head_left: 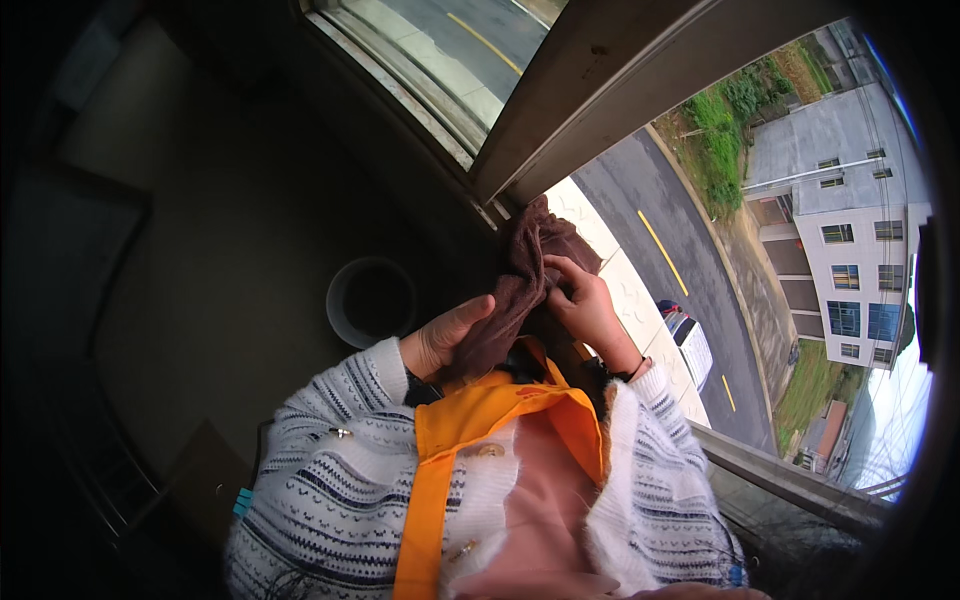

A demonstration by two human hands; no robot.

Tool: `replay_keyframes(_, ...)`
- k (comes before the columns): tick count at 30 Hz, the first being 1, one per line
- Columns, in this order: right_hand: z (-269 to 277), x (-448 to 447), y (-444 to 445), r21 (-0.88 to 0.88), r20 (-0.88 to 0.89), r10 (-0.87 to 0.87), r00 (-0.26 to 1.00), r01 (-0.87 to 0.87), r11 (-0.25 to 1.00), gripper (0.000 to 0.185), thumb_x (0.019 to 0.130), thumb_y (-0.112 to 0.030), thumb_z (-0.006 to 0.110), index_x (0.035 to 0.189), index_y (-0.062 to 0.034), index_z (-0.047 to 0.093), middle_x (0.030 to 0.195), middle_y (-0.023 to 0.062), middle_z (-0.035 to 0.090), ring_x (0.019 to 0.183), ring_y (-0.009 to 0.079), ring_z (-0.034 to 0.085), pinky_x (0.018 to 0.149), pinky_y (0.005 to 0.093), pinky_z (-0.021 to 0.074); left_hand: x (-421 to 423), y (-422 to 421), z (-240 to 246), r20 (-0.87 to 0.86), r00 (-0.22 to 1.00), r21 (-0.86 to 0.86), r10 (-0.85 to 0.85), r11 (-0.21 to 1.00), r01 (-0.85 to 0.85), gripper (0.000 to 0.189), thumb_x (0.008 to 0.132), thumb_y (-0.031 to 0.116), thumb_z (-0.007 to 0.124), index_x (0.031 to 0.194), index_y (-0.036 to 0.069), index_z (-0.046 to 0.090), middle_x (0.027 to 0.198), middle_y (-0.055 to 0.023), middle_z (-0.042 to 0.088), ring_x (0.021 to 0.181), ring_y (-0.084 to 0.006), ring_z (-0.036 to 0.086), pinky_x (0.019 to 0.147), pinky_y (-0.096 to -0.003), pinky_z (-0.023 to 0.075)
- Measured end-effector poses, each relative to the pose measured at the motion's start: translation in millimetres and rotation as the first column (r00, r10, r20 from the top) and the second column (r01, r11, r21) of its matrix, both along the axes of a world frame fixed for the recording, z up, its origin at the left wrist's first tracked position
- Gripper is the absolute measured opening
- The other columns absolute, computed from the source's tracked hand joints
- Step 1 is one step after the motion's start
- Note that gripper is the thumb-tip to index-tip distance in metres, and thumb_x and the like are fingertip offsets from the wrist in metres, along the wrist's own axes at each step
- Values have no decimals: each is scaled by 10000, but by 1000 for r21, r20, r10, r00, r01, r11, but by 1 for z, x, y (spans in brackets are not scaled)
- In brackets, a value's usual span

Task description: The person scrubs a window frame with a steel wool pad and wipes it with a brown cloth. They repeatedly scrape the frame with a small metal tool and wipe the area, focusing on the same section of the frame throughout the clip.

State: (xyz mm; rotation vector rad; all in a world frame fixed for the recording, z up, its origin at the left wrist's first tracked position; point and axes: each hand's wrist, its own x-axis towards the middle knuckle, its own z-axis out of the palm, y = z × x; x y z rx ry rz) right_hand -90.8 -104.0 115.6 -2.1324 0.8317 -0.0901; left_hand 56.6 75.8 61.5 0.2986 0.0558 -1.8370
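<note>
A dark brown cloth (517,292), bunched and folded, hangs between my two hands beside the lower end of a window frame post (592,90). My left hand (444,336) is on the cloth's lower left part, thumb up, with its fingers hidden behind the fabric. The bent fingers of my right hand (585,304) pinch the cloth near its middle, on the side towards the open window. The cloth's upper end touches or lies very near the foot of the post; which of the two I cannot tell.
A round bucket (370,301) stands on the dark floor to the left. A window track (405,86) runs along the upper left. Beyond the window are a pale ledge (615,270), a road and a white vehicle (694,351). A lower window rail (787,472) is at right.
</note>
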Motion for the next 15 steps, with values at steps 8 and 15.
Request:
replay_keyframes(8, 41, -76, 32, 92, 518, -470, 715, 499, 862, 425, 896, 66, 547, 1312, 19, 621, 849, 16, 678, 752, 52, 586, 709, 200, 461, -8, -46, 63, 272, 934, -336, -233, 886, 319, 764, 822, 167, 748, 1496, 18, 420, 1338, -120, 606, 1175, -203, 634, 1079, -345, 505)
replay_keyframes(15, 27, -38, 0, -113, 256, -238, 937, 274, 955, 385, 876, -4, 605, 1251, -58, 673, 722, 88, 630, 626, 106, 545, 635, 264, 475, 10, -50, 18, 387, 875, -28, 291, 952, -304, 440, 1056, 172, 425, 1454, -3, 493, 1382, -120, 616, 1253, -226, 609, 1102, -364, 474)
